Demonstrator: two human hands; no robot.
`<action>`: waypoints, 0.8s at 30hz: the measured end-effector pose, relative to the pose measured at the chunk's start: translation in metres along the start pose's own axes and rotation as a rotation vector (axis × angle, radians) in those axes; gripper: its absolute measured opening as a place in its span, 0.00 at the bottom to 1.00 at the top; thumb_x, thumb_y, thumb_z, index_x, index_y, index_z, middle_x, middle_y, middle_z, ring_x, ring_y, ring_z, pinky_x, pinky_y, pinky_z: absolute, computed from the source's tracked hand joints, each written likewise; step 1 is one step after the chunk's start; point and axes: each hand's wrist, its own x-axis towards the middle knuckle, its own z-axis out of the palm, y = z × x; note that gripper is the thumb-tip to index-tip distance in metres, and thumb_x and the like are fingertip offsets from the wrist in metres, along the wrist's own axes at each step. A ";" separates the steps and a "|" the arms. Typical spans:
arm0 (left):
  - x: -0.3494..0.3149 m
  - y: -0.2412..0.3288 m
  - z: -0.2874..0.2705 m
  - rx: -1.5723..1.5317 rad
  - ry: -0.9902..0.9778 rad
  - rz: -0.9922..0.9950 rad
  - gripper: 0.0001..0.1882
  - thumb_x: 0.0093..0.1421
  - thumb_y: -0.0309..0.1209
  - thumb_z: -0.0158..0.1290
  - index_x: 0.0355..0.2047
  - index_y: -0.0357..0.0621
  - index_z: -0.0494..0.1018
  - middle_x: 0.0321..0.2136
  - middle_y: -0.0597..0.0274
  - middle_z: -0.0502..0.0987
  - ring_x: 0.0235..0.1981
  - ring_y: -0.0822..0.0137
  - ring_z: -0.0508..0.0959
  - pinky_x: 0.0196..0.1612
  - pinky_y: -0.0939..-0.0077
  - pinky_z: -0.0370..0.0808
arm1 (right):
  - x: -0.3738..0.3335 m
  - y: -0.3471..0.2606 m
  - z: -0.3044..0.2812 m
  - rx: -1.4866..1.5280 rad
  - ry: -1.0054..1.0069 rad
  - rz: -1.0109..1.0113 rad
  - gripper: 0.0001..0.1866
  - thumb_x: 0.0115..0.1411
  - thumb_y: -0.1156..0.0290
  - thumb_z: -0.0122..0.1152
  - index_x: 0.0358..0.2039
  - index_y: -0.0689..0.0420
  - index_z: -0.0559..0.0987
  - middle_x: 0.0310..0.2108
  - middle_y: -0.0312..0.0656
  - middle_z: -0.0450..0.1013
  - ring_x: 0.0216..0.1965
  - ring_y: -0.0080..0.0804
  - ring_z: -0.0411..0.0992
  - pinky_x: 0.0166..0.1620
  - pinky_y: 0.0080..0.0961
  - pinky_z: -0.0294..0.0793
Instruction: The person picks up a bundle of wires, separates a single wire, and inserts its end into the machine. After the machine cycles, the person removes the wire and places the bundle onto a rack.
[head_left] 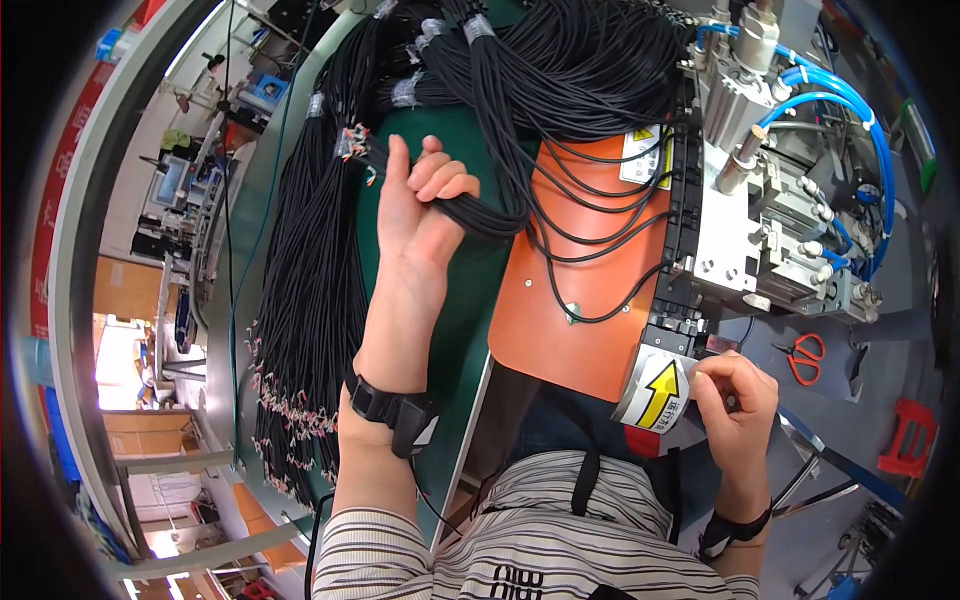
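My left hand (425, 195) is closed round a bundle of black cables (485, 215) above the green table. Near its fingertips, short coloured wire ends (355, 145) stick out of the black sheaths. From the bundle, several cables loop across an orange board (570, 345) to a black clamp strip (683, 215) along the machine. My right hand (738, 400) is at the near end of that strip, beside a plate with a yellow arrow (660, 393). Its thumb and fingers are pinched together; whatever they hold is too small or hidden to make out.
More black cables (310, 220) lie in a long bunch on the green table (440, 130), with a large pile (590, 60) at the back. To the right stands a metal machine (725, 210) with pneumatic cylinders and blue hoses (885, 180). Orange-handled scissors (805, 358) lie beyond my right hand.
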 end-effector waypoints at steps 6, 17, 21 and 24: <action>0.001 0.002 0.005 0.033 -0.038 -0.020 0.20 0.71 0.45 0.44 0.32 0.40 0.68 0.13 0.75 0.55 0.15 0.79 0.57 0.24 0.80 0.58 | -0.001 -0.001 -0.004 0.130 0.037 0.009 0.02 0.57 0.83 0.58 0.30 0.65 0.78 0.23 0.35 0.73 0.21 0.13 0.69 0.23 0.12 0.64; -0.054 -0.075 0.008 1.766 -0.558 0.300 0.06 0.66 0.30 0.48 0.33 0.42 0.67 0.18 0.67 0.64 0.19 0.72 0.67 0.24 0.80 0.63 | 0.013 0.014 -0.015 0.479 -0.063 0.079 0.08 0.62 0.73 0.62 0.40 0.61 0.79 0.27 0.32 0.75 0.23 0.11 0.68 0.26 0.12 0.67; -0.055 -0.122 0.009 1.965 -0.929 0.190 0.11 0.55 0.26 0.58 0.37 0.40 0.69 0.24 0.61 0.70 0.24 0.67 0.71 0.28 0.75 0.66 | 0.016 0.003 -0.016 0.508 -0.091 0.037 0.10 0.60 0.73 0.63 0.42 0.61 0.78 0.30 0.34 0.74 0.25 0.14 0.70 0.28 0.15 0.70; -0.054 -0.129 0.000 1.929 -0.973 0.206 0.13 0.52 0.26 0.60 0.36 0.40 0.70 0.24 0.59 0.71 0.24 0.64 0.71 0.28 0.72 0.66 | 0.018 0.005 -0.014 0.499 -0.096 -0.020 0.11 0.59 0.74 0.63 0.43 0.61 0.77 0.31 0.36 0.74 0.26 0.17 0.70 0.29 0.17 0.71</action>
